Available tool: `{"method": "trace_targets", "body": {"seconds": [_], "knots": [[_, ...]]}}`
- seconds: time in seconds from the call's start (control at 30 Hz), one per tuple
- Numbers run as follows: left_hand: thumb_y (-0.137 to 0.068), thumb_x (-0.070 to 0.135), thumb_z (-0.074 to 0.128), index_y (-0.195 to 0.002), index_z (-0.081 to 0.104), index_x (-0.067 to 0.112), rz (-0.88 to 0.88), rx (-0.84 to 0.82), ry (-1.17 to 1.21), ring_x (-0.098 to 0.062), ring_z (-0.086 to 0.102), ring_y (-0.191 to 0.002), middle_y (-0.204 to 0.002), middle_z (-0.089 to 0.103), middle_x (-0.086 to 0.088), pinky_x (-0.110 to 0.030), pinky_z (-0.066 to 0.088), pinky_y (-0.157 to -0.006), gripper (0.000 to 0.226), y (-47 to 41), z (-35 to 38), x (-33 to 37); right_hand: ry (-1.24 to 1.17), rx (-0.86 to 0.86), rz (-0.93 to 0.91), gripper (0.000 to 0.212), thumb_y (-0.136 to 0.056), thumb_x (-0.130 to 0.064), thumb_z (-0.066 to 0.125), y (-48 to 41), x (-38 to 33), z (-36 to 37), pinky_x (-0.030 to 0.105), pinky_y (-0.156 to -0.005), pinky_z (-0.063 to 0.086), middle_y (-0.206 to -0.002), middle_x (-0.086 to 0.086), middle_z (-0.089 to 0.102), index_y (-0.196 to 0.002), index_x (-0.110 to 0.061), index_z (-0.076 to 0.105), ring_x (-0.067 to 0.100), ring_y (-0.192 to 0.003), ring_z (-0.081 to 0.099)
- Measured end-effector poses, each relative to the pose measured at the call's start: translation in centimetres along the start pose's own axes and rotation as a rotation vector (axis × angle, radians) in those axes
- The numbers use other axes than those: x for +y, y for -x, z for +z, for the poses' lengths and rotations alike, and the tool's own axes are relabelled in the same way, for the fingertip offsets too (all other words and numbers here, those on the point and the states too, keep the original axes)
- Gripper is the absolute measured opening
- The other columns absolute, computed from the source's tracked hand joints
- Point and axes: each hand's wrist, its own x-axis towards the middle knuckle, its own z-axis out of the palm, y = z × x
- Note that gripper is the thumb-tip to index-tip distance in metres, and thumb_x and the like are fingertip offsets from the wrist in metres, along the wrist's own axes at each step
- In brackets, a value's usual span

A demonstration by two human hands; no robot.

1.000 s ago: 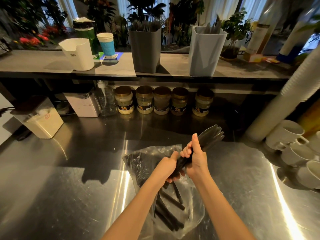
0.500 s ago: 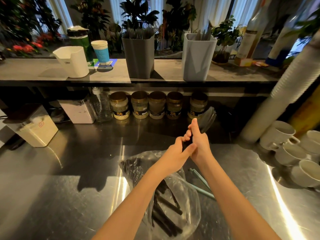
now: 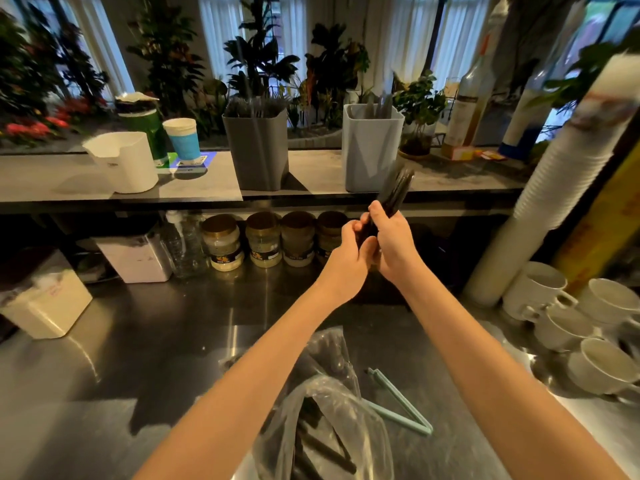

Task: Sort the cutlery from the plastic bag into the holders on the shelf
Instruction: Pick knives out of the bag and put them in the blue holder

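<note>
Head view: left hand (image 3: pixel 349 252) and right hand (image 3: pixel 393 242) clasp cutlery (image 3: pixel 399 188) (jutting above fingers (image 3: pixel 376 212)).

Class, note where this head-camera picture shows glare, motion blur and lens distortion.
Head view: glare streaks the steel counter; the cutlery bundle gripped by the left hand and right hand is motion-blurred; the wide lens leans and smears the cup stack at right.
</note>
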Motion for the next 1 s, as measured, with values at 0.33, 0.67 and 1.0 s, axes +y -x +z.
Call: {"method": "trace_targets", "body": {"seconds": [0.33,0.67,1.0], "knots": [[-0.098,0.042,0.044,-0.082,0.05,0.016,-0.103,0.051,0.385,-0.013,0.043,-0.056,-0.067,0.045,0.0,-0.026,0.036,-0.053,0.031,-10.2,-3.8,5.6,0.332,-0.208,-0.212,0.027,-0.102,-0.026,0.038,-5.6,-4.4,1.9,0.027,-0.059,0.048,-0.083,0.002,0.06,-0.12,-0.007,0.047,0.013,-0.07,0.059],[-0.097,0.026,0.051,-0.089,0.062,0.01,-0.037,-0.023,0.471,-0.012,0.062,-0.071,-0.083,0.067,0.001,-0.023,0.047,-0.06,0.021,-16.8,-5.3,8.5,0.36,-0.308,-0.255,0.011,-0.103,-0.03,0.034,-10.1,-7.0,1.3,0.017,-0.045,0.037,-0.068,-0.002,0.047,-0.095,-0.024,0.038,0.001,-0.046,0.044],[-0.102,0.013,0.037,-0.078,0.047,0.01,-0.035,0.075,0.599,-0.015,0.052,-0.072,-0.073,0.049,-0.003,-0.035,0.046,-0.081,0.026,-20.5,-4.8,9.4,0.416,-0.417,-0.285,0.019,-0.097,-0.02,0.05,-13.3,-8.1,-0.3,0.024,-0.065,0.046,-0.084,0.0,0.055,-0.114,-0.013,0.045,0.008,-0.067,0.055]]}}
